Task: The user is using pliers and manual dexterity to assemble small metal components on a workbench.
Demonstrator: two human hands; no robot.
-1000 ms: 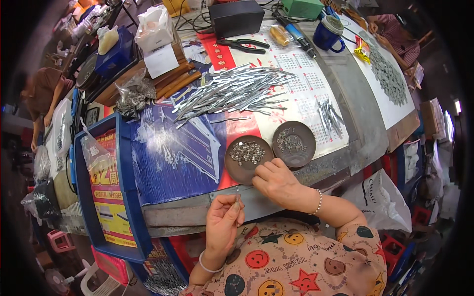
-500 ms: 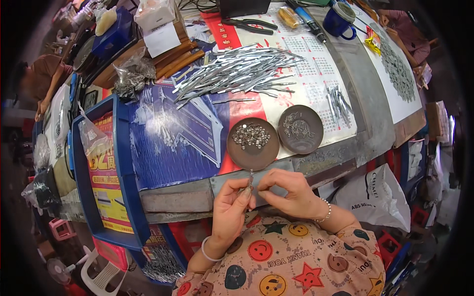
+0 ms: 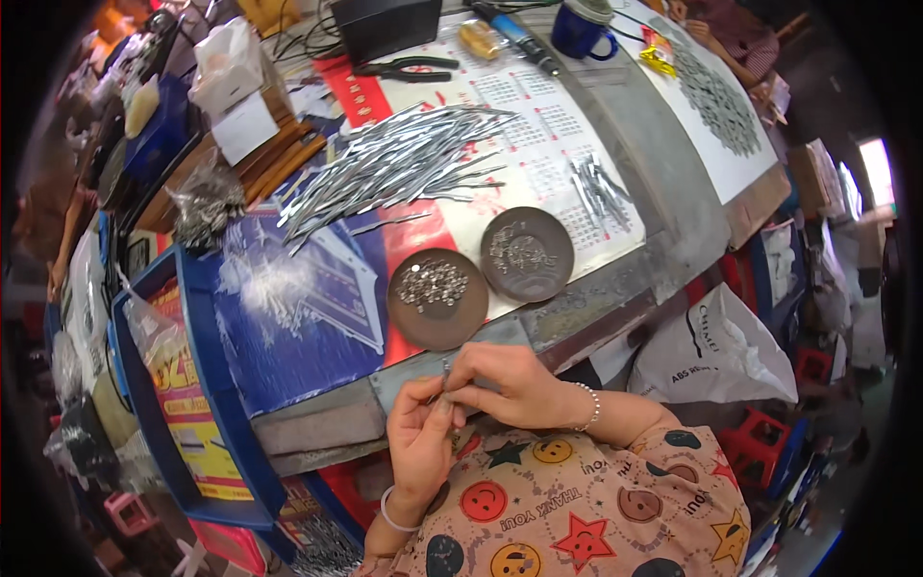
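At the table's near edge my left hand pinches a thin silvery metal piece, whose tip shows above the fingers. Against it sits my right hand, thumb and forefinger closed at the same spot; whatever they grip is hidden. Just beyond the hands stands a brown round dish with small shiny metal bits. A second brown dish to its right contains thin wire-like pieces. Farther back lies a loose heap of long silvery strips.
A blue tray is at the left, a white sack at the right. Pliers, a blue mug and a smaller strip pile lie farther off. Another person's arm shows at far right.
The view has shifted, so the table appears moved left and slightly turned. My right hand has come in from beside the left to meet its fingertips at the metal piece.
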